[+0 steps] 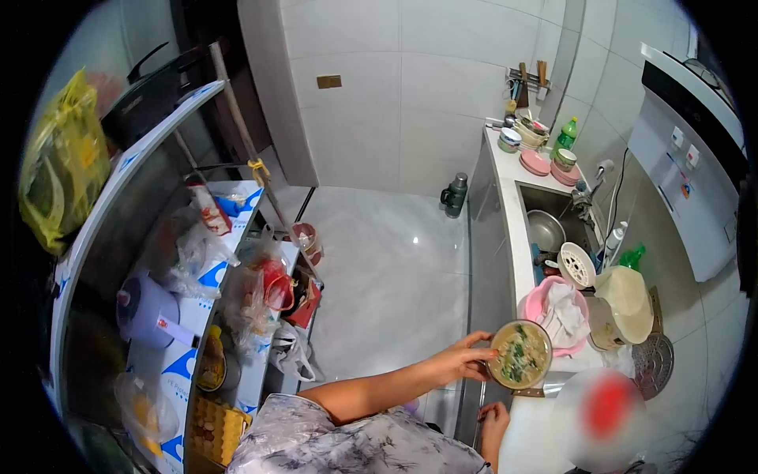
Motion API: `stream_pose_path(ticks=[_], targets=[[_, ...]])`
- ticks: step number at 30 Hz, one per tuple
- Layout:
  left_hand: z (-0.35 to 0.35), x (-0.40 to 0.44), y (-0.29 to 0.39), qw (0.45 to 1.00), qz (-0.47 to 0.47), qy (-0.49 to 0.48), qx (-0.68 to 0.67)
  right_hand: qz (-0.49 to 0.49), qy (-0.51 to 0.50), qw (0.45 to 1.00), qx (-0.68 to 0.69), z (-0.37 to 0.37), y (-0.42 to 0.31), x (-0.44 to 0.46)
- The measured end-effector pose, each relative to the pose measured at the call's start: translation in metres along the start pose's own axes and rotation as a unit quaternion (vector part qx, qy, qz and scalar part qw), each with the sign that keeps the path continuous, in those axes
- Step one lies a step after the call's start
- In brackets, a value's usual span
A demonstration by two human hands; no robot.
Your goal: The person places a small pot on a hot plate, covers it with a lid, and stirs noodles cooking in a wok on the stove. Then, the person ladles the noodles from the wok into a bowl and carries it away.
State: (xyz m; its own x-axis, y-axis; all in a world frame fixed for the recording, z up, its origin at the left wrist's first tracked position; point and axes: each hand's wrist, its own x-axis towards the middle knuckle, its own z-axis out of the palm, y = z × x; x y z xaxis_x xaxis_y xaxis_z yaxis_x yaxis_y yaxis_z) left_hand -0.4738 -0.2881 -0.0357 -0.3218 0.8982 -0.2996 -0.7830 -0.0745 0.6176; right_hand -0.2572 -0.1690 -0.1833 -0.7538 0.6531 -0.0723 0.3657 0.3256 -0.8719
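Note:
My left hand [466, 359] grips the rim of a round bowl [519, 354] holding pale food with green leaves, held up near the counter's edge. My right hand [494, 420] is lower down, beside the front edge of the counter, with its fingers curled; whatever it may hold is hidden. A pink basin [537, 302] with a white cloth [563, 316] in it stands just beyond the bowl. Close to the right of the bowl is a blurred white and red round shape [606, 407].
The sink [588, 223] holds a metal pot [545, 231]. Pink dishes [534, 162] and a green bottle [566, 134] stand at the counter's far end. A green flask [454, 195] is on the floor. Laden shelves [178, 359] line the left side.

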Motion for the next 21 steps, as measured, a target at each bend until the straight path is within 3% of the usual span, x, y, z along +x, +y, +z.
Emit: stream_pose_path(ticks=[2, 5, 10, 16, 21], targets=[[-0.011, 0.015, 0.016, 1.000, 0.005, 0.007, -0.007, 0.043, 0.004, 0.972, 0.229, -0.009, -0.041, 0.051], [-0.034, 0.039, 0.047, 0.998, 0.049, 0.027, -0.026, 0.053, 0.060, 0.947, 0.312, -0.010, -0.080, 0.121], [-0.062, 0.077, 0.105, 0.995, 0.087, 0.047, -0.033, 0.001, 0.030, 0.874, 0.485, 0.003, -0.141, 0.212], [-0.116, 0.136, 0.177, 0.992, 0.110, 0.054, -0.020, -0.039, 0.002, 0.855, 0.517, 0.054, -0.173, 0.316], [-0.152, 0.184, 0.245, 0.994, 0.086, 0.060, -0.029, 0.008, 0.062, 0.872, 0.485, 0.086, -0.214, 0.405]])
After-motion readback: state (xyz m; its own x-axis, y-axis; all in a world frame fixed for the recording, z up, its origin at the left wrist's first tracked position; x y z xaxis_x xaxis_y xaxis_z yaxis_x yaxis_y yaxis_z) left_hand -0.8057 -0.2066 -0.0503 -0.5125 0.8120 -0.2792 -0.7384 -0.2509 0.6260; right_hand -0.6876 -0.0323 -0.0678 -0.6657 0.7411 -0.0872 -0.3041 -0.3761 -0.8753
